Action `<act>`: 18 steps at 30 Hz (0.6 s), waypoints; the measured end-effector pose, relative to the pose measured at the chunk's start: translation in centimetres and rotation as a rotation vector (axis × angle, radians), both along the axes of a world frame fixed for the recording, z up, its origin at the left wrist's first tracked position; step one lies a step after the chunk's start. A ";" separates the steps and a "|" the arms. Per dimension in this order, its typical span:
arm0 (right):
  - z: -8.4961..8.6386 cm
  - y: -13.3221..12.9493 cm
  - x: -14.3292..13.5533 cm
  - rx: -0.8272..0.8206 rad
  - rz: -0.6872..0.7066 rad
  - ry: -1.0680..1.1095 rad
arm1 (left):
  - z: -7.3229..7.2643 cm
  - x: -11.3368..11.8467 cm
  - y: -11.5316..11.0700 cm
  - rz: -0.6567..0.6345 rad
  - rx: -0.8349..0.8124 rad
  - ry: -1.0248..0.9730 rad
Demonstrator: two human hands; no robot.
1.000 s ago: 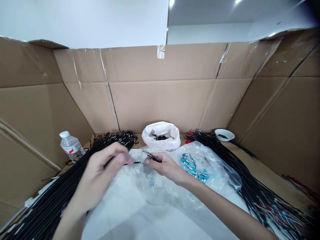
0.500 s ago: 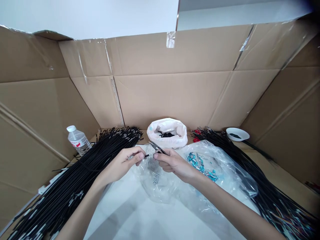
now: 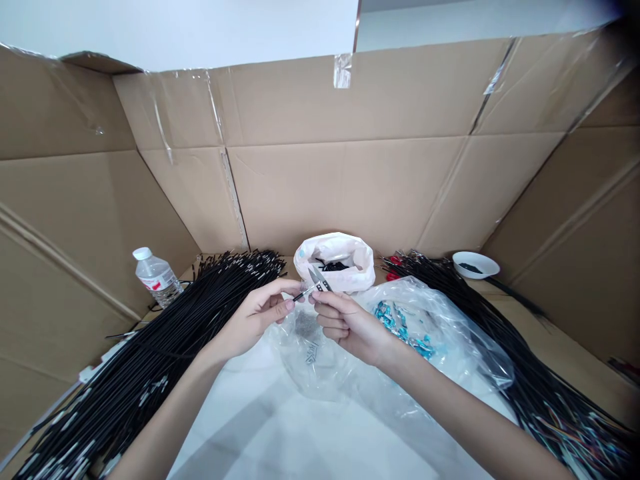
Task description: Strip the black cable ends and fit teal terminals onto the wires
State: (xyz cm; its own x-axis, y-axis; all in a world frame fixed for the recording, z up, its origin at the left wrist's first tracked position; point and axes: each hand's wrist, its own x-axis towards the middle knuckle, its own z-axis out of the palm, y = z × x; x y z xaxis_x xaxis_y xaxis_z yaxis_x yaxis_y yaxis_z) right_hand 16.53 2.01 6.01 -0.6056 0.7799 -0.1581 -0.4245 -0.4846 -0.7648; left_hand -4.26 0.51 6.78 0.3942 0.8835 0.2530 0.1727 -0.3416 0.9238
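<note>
Pinched in my left hand point(image 3: 265, 315) is a short black cable end point(image 3: 299, 295), its tip pointing up and right. My right hand point(image 3: 345, 319) grips a pair of small thread snips point(image 3: 320, 280), whose two pointed blades stand apart and aim up and left. The cable's tip meets the snips near the base of the blades; whether the blades touch it I cannot make out. Below both hands lies a clear plastic bag point(image 3: 320, 380) with small grey metal pieces point(image 3: 313, 352) in it. Behind the snips stands a white bag point(image 3: 334, 283) with black bits inside.
Black cables point(image 3: 200, 327) lie in a thick bundle at left, beside a water bottle point(image 3: 157, 279). At right are a plastic bag point(image 3: 460, 333) with blue scraps, another cable bundle point(image 3: 500, 340) and a white bowl point(image 3: 493, 267). Cardboard walls point(image 3: 345, 193) surround the table.
The snips have turned more upright and their blades now show spread apart. The cable end has tilted upward to the blades. My hands have stayed close together.
</note>
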 end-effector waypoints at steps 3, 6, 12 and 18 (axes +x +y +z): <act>0.2 -0.2 -0.3 -0.023 -0.007 0.022 | 0.4 0.5 0.0 0.024 0.044 -0.014; 0.4 -0.4 -0.5 -0.051 -0.034 0.039 | 0.7 1.2 -0.3 0.088 0.202 -0.001; 0.3 -0.4 -0.7 -0.073 -0.051 0.049 | 0.6 1.8 -0.8 0.247 0.693 0.223; 0.2 -0.3 -0.5 -0.072 -0.009 0.038 | 0.1 1.5 -0.7 0.307 0.349 0.033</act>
State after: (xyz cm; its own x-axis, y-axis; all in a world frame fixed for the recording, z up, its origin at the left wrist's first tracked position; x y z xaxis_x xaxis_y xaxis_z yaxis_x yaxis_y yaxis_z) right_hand 15.99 1.71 6.17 -0.6050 0.7731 -0.1904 -0.4576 -0.5334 -0.7114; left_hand -2.77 -0.16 6.90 0.1409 0.8247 0.5477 0.3419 -0.5597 0.7549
